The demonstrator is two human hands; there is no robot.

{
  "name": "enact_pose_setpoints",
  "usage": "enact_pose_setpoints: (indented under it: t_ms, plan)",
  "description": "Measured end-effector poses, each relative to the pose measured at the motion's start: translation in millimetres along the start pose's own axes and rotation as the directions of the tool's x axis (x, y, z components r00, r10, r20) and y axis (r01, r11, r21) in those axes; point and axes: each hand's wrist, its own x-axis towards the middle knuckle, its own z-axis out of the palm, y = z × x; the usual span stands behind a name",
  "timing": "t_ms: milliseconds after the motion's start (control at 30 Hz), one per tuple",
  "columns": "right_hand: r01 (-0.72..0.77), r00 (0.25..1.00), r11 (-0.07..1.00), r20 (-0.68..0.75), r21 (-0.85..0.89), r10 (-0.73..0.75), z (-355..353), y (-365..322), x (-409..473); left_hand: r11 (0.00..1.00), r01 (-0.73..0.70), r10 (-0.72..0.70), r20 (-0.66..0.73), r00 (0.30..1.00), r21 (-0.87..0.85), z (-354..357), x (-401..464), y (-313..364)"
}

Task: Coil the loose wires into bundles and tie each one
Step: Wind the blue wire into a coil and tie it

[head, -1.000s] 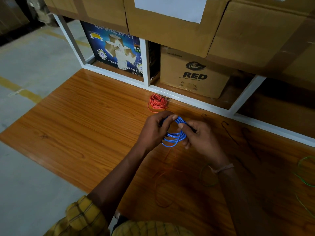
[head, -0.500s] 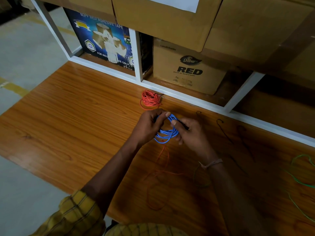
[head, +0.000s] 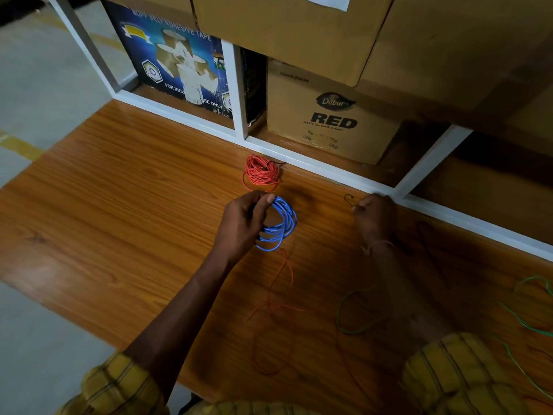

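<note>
Wooden tabletop (head: pixel 125 205) against a white shelf frame (head: pixel 326 172) packed with cardboard boxes (head: pixel 329 121). Left hand (head: pixel 242 223) grips the blue coil (head: pixel 278 226); right hand (head: pixel 374 217) pinches a thin black tie (head: pixel 348 200). Red bundle (head: pixel 261 172) sits behind, with loose red wire (head: pixel 275 310) and green wire (head: pixel 353 316) nearer the person.

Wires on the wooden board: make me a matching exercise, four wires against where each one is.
Wires:
1. blue coil
2. orange bundle
3. green wire
4. loose orange wire

Places:
A. by the white frame, beyond the left hand
B. loose, between the forearms
C. held in the left hand
D. loose, at the right edge

Pairs: 1-C, 2-A, 3-D, 4-B
</note>
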Motion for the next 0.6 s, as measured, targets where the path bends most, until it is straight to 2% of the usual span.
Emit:
enact_pose_setpoints:
  t_ms: [100,233,333,367,433,500,600]
  plan:
    - [0.014,1.000,0.997,0.002,-0.078,-0.014,15,4,11,1.000,-0.003,0.003,-0.012,1.000,0.013,0,-1,1]
    - [-0.074,0.996,0.979,0.041,-0.187,0.083,34,6,16,1.000,0.012,-0.013,-0.025,1.000,-0.011,0,-3,1]
    - [-0.017,0.993,0.985,0.108,-0.173,0.036,20,-7,4,0.999,0.027,-0.027,-0.027,0.999,-0.029,3,-4,3]
    - [0.024,0.991,0.994,0.137,-0.109,-0.008,12,-11,-2,0.999,0.027,-0.028,-0.027,0.999,-0.030,3,-4,4]
    - [0.045,0.975,0.988,0.209,0.146,-0.076,-10,-22,-19,1.000,0.014,-0.015,-0.029,0.999,-0.024,3,-4,5]
    - [0.011,0.955,0.904,0.262,0.427,-0.136,-39,-38,-39,1.000,-0.002,0.001,-0.025,1.000,-0.009,2,-5,6]
    - [0.106,0.923,0.818,0.251,0.566,-0.293,-84,-62,-66,1.000,-0.005,0.005,-0.024,1.000,0.004,1,-7,10]
